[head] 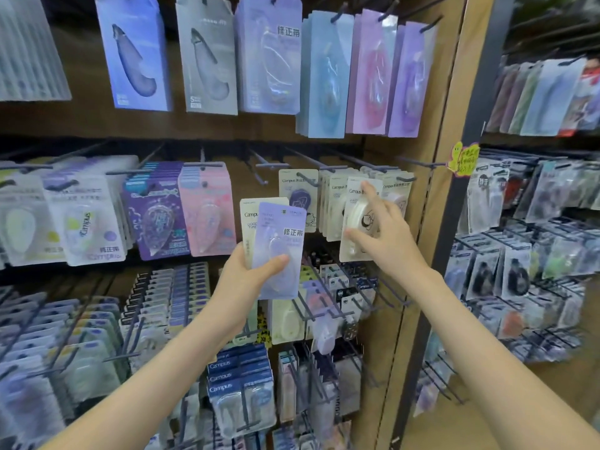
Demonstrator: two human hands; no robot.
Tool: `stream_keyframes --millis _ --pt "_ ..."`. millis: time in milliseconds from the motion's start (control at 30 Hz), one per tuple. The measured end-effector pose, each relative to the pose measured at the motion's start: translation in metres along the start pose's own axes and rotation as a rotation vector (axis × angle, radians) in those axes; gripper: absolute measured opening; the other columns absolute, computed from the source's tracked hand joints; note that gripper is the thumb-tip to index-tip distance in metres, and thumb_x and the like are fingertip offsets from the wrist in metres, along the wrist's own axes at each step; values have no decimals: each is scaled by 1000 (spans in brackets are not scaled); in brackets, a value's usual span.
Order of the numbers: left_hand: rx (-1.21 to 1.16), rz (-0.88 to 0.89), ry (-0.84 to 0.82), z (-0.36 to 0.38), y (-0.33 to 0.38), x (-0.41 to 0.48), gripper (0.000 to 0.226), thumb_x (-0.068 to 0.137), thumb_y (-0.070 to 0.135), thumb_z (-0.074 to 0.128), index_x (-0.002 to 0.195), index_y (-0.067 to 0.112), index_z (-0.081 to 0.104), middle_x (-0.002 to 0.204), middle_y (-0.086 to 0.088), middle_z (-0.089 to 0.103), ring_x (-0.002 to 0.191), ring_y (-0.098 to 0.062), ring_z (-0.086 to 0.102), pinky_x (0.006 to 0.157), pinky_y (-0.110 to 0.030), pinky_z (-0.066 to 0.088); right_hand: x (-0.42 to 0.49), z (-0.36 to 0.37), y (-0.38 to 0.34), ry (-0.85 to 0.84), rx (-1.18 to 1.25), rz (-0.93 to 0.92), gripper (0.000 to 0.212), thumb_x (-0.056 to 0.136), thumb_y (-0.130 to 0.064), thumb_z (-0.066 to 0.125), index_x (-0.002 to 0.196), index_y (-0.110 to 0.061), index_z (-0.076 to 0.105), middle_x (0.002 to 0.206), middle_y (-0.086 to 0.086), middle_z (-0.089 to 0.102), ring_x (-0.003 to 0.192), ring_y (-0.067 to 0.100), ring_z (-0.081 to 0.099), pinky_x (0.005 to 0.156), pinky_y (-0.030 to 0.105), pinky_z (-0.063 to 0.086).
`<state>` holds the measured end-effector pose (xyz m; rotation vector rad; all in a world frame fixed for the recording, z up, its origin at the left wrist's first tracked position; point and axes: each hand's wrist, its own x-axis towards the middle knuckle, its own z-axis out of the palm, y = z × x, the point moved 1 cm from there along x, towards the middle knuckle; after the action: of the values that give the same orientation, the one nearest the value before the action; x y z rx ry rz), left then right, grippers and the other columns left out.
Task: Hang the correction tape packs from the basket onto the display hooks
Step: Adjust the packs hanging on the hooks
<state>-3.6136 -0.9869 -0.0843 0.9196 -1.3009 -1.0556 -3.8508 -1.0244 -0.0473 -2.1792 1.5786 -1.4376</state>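
Two packs (276, 241) gripped in left hand (250, 274), waiting before display. Third, cream pack (355, 203), pinched by right hand (386, 232) among middle-row display hooks (406, 179). Hanging step; next, probably threading hole onto prong. Basket unseen.

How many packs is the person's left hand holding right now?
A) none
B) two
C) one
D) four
B: the left hand grips a lavender correction tape pack fanned in front of a cream card-backed pack.
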Motion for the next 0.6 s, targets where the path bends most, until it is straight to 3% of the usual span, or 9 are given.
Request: stream_keyframes --millis 67,200,233,400,467,533,600 --pt "-6 6 22 2 -1 5 41 86 19 71 125 23 57 111 6 72 99 -13 70 81 -28 55 2 -7 2 -15 -70 -47 78 90 -38 62 150 -48 13 138 1 36 96 4 46 91 25 32" --pt "1 19 48 2 -1 13 41 86 18 71 124 22 57 111 5 72 98 -13 70 77 -25 54 5 -9 10 -15 -98 -87 79 90 -36 63 149 -50 13 142 3 35 118 15 41 96 28 34" --pt "7 20 45 2 -1 14 41 86 19 71 124 22 57 111 5 72 98 -13 70 78 -26 54 6 -9 9 -7 -84 -93 79 90 -35 63 150 -49 14 141 2 38 116 16 43 96 29 35" --pt "-8 35 21 13 -7 19 43 85 18 71 125 19 56 113 5 72 99 -13 70 80 -27 54 12 -13 9 -5 -7 -137 76 91 -33 63 150 -46 16 126 -17 46 90 -3 40 91 28 36" --pt "-48 43 13 19 -11 20 47 83 19 71 127 18 55 116 3 71 103 -15 69 86 -32 54 11 -19 13 -37 -17 -139 74 90 -33 62 149 -47 20 110 -24 50 75 -9 36 85 28 36" --pt "-94 43 8 24 -16 21 51 80 22 71 128 19 55 118 3 70 106 -16 68 89 -35 53 9 -25 16 -75 -34 -139 73 89 -34 62 148 -50 22 127 -19 52 77 -11 37 87 29 36" --pt "-116 33 -7 29 -21 22 53 78 23 70 129 20 55 118 3 70 107 -16 67 89 -35 53 7 -29 18 -101 -64 -134 72 90 -35 62 147 -51 21 149 -9 41 106 -4 47 97 27 32"
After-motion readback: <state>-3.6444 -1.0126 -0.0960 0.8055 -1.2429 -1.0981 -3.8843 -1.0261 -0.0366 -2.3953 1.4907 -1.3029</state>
